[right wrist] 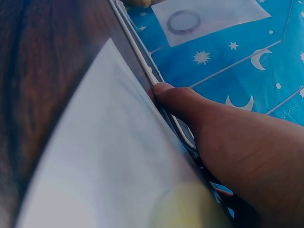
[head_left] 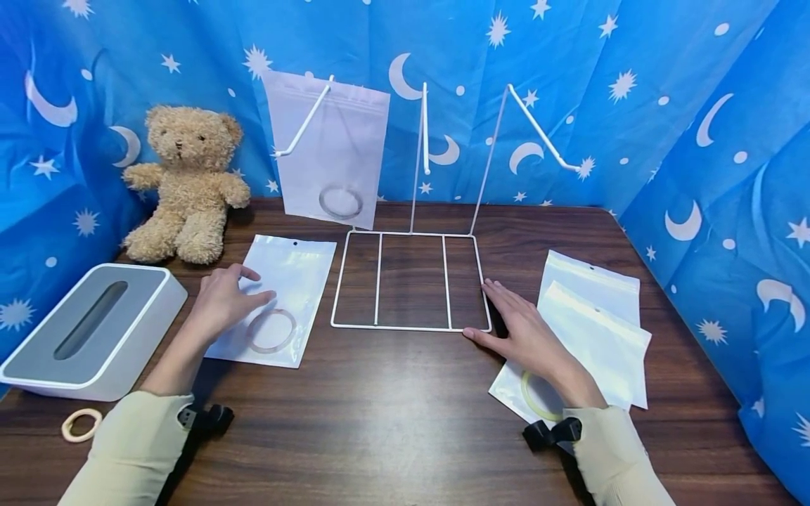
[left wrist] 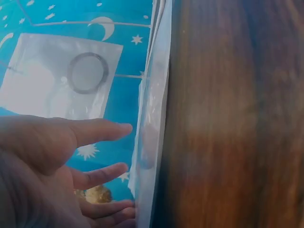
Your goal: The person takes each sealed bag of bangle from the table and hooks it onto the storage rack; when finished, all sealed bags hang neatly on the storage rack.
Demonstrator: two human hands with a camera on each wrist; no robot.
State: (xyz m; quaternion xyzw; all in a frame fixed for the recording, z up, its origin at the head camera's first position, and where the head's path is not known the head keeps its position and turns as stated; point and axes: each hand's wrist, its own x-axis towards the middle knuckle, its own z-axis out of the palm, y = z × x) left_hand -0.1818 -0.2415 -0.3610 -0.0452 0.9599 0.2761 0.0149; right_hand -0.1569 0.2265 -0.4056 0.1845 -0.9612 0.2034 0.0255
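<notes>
My left hand (head_left: 223, 299) is spread over a white zip bag (head_left: 304, 281) that lies on the table with a pinkish ring (head_left: 249, 330) in it. In the left wrist view the thumb and fingers (left wrist: 102, 130) are apart, fingertips right at the bag (left wrist: 153, 128). My right hand (head_left: 528, 334) rests on the front right corner of a white wire rack (head_left: 405, 328), thumb on the front wire, fingers along the side wire. From the rack's left hook (head_left: 306, 119) hangs another white bag (head_left: 329, 154) with a grey ring (head_left: 323, 204). The rack's other two hooks are bare.
Several white bags (head_left: 601, 351) overlap at the right, one with a yellow ring (head_left: 530, 399), partly under my right forearm. A teddy bear (head_left: 193, 183), a grey-topped white tissue box (head_left: 95, 330) and a loose beige ring (head_left: 67, 426) are at the left. Blue star-patterned curtains surround the table.
</notes>
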